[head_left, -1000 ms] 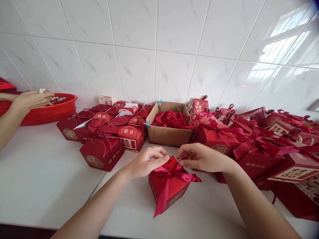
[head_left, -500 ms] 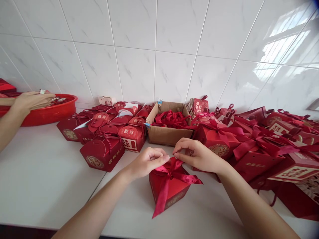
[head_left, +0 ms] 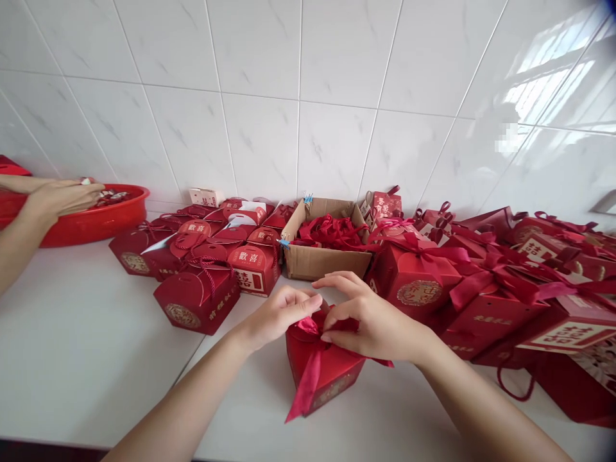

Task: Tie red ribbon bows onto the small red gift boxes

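Note:
A small red gift box (head_left: 332,378) stands on the white counter (head_left: 96,346) in front of me, tied with a red satin ribbon (head_left: 308,378) whose tail hangs over its front. My left hand (head_left: 279,314) pinches the left loop of the bow at the box's top. My right hand (head_left: 370,321) lies over the top right of the box, its fingers curled around the ribbon at the knot. Both hands meet above the bow.
A cardboard box (head_left: 327,260) full of red ribbons stands behind. Red handled boxes (head_left: 197,295) cluster at the left, ribboned boxes (head_left: 418,282) pile at the right. Another person's hand (head_left: 58,196) reaches into a red basin (head_left: 96,221) at far left. A tiled wall backs the counter.
My right hand has moved left and down, from beside the bow onto the box's top, closing over the ribbon. My left hand stays pinching the loop.

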Demonstrator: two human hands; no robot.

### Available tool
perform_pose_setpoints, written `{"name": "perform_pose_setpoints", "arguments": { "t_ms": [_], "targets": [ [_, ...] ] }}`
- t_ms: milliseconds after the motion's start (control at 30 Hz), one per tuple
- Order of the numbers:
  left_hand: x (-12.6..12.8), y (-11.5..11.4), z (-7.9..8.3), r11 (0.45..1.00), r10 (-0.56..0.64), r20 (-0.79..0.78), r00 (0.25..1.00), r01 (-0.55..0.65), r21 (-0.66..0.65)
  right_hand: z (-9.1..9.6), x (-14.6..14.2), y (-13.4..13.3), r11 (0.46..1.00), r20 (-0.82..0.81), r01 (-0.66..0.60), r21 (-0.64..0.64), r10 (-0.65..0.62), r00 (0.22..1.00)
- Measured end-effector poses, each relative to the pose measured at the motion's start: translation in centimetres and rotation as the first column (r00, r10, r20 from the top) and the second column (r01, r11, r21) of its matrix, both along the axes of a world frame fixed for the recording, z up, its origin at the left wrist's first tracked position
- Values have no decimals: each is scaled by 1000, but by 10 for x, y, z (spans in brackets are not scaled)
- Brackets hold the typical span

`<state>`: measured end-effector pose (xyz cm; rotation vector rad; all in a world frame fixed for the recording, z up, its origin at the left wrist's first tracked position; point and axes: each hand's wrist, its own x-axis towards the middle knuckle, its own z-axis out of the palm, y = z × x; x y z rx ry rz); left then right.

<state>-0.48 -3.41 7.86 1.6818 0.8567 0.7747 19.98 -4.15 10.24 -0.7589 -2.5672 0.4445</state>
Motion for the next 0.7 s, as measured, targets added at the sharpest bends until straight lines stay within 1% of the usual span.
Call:
{"name": "perform_pose_setpoints", "arguments": {
  "t_ms": [133,300,433,700],
  "targets": [
    [1,-1,1,1000,-2,-17,1000,2,-7,-2,0,0,999,14,-12,38,11,1000],
    [1,1,-1,1000,-17,-43,999,17,7,-2,-1,0,999,40,-19,37,18,999],
    [1,2,-3,999,14,-70,997,-11,38,-1,-2,1,998,34,-34,48,32,999],
    [2,1,2,998,-14,-78,997,18,59,-1,-2,2,997,21,-54,46,54,998]
  ]
}}
